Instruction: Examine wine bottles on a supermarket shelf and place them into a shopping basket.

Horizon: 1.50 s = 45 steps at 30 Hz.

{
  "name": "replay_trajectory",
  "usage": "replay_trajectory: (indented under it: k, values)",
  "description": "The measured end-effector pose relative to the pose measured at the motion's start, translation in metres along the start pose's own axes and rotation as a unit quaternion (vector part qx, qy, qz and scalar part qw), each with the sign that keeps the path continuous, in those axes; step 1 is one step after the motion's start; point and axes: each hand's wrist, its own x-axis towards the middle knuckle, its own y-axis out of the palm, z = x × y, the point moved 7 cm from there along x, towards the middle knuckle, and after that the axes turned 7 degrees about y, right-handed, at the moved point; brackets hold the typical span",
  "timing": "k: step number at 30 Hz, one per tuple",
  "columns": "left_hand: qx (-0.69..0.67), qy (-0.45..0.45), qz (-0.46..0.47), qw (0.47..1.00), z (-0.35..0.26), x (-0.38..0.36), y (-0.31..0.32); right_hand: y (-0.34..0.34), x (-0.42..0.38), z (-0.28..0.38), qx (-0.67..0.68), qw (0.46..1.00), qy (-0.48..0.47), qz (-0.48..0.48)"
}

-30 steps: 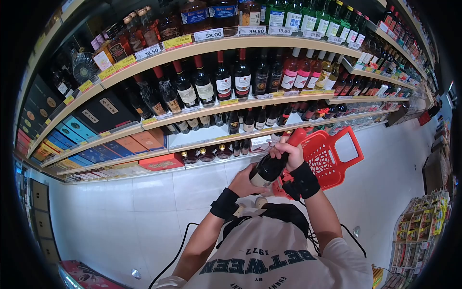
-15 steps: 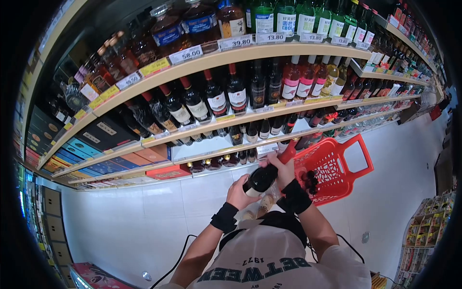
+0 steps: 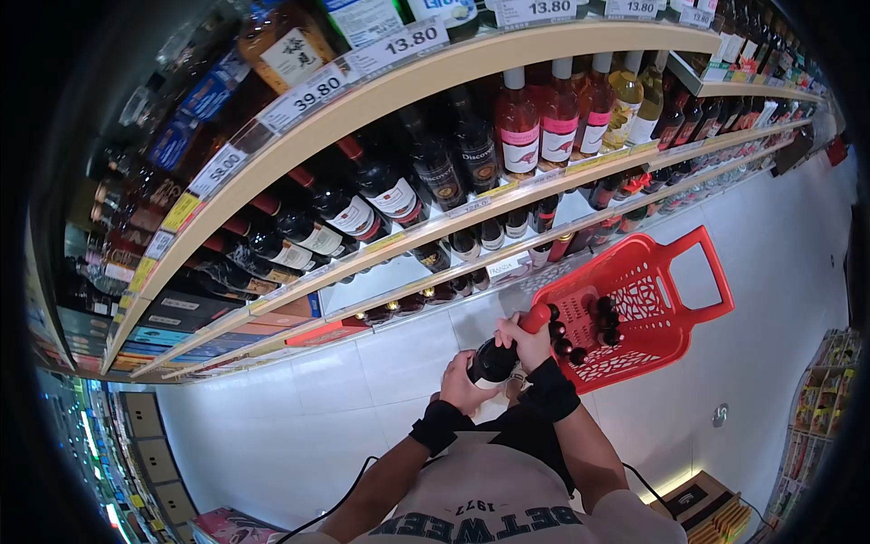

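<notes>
A dark wine bottle (image 3: 492, 364) with a red neck is held in front of my body, tilted with its neck toward the upper right. My left hand (image 3: 464, 385) wraps round its lower part, beside the white label. Higher up, my right hand (image 3: 528, 341) is closed round the bottle near its neck. Just right of my hands stands a red shopping basket (image 3: 693, 313) with several dark round-topped objects (image 3: 578, 355) inside. Black bands circle both wrists.
Ahead runs a long curved shelf (image 3: 381, 245) with rows of wine bottles (image 3: 394, 192), pink bottles (image 3: 519, 136) and price tags. Boxes (image 3: 181, 313) fill its left end. White floor (image 3: 335, 426) lies below. Cartons (image 3: 702, 508) and a goods rack (image 3: 820, 399) are at the right.
The view has shifted closer to the shelf and turned. Both hands still hold the bottle, and more of the basket's contents show.
</notes>
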Motion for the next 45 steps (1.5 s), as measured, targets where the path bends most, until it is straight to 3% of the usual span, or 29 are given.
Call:
replay_trajectory:
  k: [3,9,13,18,24,29,35,36,37,39,42,45]
  values:
    - [-0.009,0.052,0.011,0.999,0.018,0.001,0.018,-0.024,0.006,-0.025,0.013,0.999,0.013,-0.032]
    - [-0.004,-0.056,0.147,0.988,0.094,0.005,0.057,-0.066,0.014,-0.082,0.035,0.990,0.036,-0.131]
    - [0.003,-0.063,0.197,0.978,0.138,0.019,0.080,-0.091,0.030,-0.121,0.072,0.983,0.036,-0.164]
    - [-0.022,-0.038,0.142,0.989,0.198,0.026,0.105,-0.113,0.072,-0.174,0.061,0.981,0.063,-0.172]
    - [-0.019,-0.130,0.154,0.979,0.258,0.034,0.132,-0.124,0.104,-0.217,0.046,0.982,0.060,-0.171]
    - [-0.045,-0.072,0.155,0.984,0.275,0.054,0.144,-0.139,0.124,-0.232,0.054,0.981,0.037,-0.180]
    - [-0.146,-0.001,0.189,0.971,0.273,0.093,0.148,-0.148,0.144,-0.206,0.030,0.984,-0.023,-0.175]
    - [-0.109,0.019,0.194,0.975,0.271,0.104,0.140,-0.149,0.145,-0.198,0.034,0.984,-0.040,-0.170]
    - [-0.146,0.054,0.123,0.980,0.270,0.116,0.127,-0.150,0.146,-0.191,0.038,0.984,-0.057,-0.164]
    - [-0.103,0.005,-0.011,0.995,0.273,0.139,0.095,-0.155,0.147,-0.180,0.012,0.980,-0.061,-0.189]
    - [-0.083,0.017,-0.244,0.966,0.274,0.172,0.033,-0.151,0.149,-0.158,-0.034,0.978,-0.077,-0.191]
    - [-0.042,0.037,-0.343,0.938,0.267,0.203,-0.016,-0.152,0.151,-0.147,-0.074,0.976,-0.095,-0.181]
